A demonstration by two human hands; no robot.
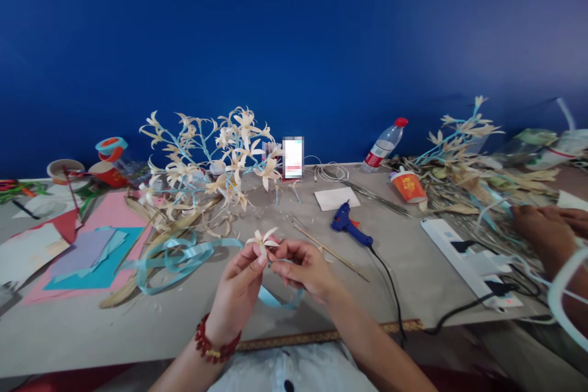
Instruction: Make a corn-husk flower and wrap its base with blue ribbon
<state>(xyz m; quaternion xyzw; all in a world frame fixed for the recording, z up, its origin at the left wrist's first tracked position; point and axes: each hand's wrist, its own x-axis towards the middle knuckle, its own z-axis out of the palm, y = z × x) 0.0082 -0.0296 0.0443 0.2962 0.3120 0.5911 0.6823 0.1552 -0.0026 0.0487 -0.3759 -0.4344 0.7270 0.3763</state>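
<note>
Left hand (236, 291), grip closed, is pinching the straw flower (263, 239) near the front edge of the desk (404, 275); right hand (305, 266) is clamping the blue ribbon (275, 301); oversqueezing is risking snapped petals.

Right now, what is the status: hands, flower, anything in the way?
Both pinch flower at base: left hand, right hand. Blue ribbon loops under them. Nothing blocks; glue gun off right, co-worker's hand far right.
</note>
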